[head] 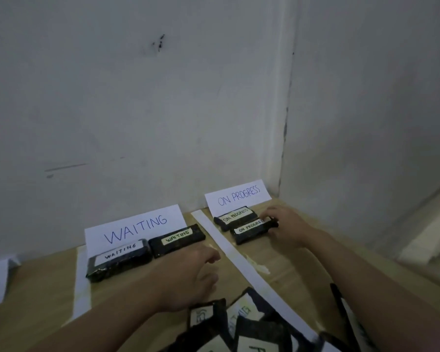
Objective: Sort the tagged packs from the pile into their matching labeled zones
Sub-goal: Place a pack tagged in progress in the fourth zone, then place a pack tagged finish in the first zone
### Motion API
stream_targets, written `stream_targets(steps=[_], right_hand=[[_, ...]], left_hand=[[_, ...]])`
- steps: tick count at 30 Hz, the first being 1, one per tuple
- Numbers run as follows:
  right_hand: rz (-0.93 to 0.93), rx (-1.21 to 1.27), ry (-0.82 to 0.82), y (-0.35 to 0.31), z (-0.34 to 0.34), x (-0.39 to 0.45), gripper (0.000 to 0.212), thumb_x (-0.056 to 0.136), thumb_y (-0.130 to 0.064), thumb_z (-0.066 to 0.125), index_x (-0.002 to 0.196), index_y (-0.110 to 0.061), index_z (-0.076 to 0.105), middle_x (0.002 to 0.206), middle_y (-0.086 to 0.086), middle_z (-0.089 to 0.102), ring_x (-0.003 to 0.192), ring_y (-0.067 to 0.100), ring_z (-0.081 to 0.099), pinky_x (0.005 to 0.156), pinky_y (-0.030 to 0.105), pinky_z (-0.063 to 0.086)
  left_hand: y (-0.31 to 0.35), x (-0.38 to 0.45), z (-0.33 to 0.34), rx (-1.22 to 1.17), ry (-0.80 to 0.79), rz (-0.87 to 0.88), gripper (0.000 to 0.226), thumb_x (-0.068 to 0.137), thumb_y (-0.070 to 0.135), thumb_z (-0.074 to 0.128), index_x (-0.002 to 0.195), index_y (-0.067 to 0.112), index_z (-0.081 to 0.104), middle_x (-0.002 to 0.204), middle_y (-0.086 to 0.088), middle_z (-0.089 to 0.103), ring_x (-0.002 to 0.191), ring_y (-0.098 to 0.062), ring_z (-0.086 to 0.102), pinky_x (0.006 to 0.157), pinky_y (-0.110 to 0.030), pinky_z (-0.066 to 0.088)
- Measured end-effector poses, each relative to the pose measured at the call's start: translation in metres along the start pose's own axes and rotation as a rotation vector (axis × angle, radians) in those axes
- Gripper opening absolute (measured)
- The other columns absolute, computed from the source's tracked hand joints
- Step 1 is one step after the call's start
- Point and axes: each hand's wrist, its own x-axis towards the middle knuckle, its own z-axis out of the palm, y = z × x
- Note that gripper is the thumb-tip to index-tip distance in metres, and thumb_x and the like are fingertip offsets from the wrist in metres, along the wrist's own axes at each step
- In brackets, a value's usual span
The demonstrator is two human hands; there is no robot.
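Currently the right hand (280, 224) is gripping the front ON PROGRESS pack (253, 231), seating it against the rear ON PROGRESS pack (235, 217); a shove risks displacing that one. Left hand (188, 278) is hovering loosely curled, holding nothing, near the pile (239, 323).

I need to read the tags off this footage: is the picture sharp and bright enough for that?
Head view: dim, flat light with no glare; the WAITING sign and the ON PROGRESS sign read clearly, as do the tags on the sorted packs; the pile at the bottom edge is blurred and cropped, its tags unreadable; wide-angle bending shows at the edges.
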Motion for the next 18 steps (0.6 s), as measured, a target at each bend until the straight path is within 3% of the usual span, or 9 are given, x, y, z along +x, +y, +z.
stream_targets(steps=[3,6,9,18], right_hand=[[-0.044,-0.045,0.029,-0.01,0.006,0.001,0.046,0.081,-0.004,0.055,0.126,-0.014,0.055,0.126,0.003,0.047,0.117,0.021,0.047,0.097,0.031,0.039],[-0.105,-0.049,0.094,-0.025,0.016,0.0,0.032,0.087,-0.016,0.056,0.118,-0.017,0.061,0.117,0.003,0.05,0.111,0.019,0.047,0.092,0.032,0.041],[-0.114,-0.057,0.031,-0.032,0.026,0.002,0.029,0.091,-0.019,0.054,0.118,-0.017,0.062,0.117,0.004,0.051,0.113,0.02,0.047,0.094,0.035,0.041],[-0.12,0.054,0.037,-0.041,0.006,-0.018,0.034,0.09,-0.011,0.055,0.123,-0.013,0.059,0.126,0.005,0.056,0.116,0.021,0.049,0.098,0.027,0.037]], left_hand=[[-0.003,0.003,0.003,-0.009,0.003,-0.004,0.036,0.095,0.034,0.043,0.13,0.024,0.045,0.13,0.01,0.048,0.118,-0.005,0.044,0.099,-0.022,0.037],[-0.003,0.005,0.004,-0.016,-0.002,-0.011,0.036,0.095,0.033,0.043,0.129,0.023,0.045,0.129,0.009,0.049,0.117,-0.006,0.045,0.099,-0.023,0.038],[0.0,0.006,0.006,-0.019,-0.002,-0.013,0.035,0.095,0.033,0.044,0.129,0.023,0.046,0.129,0.008,0.049,0.117,-0.006,0.045,0.098,-0.021,0.037],[0.013,0.004,0.0,-0.031,0.018,0.016,0.035,0.095,0.032,0.045,0.129,0.021,0.046,0.125,0.006,0.051,0.115,-0.007,0.047,0.097,-0.023,0.038]])
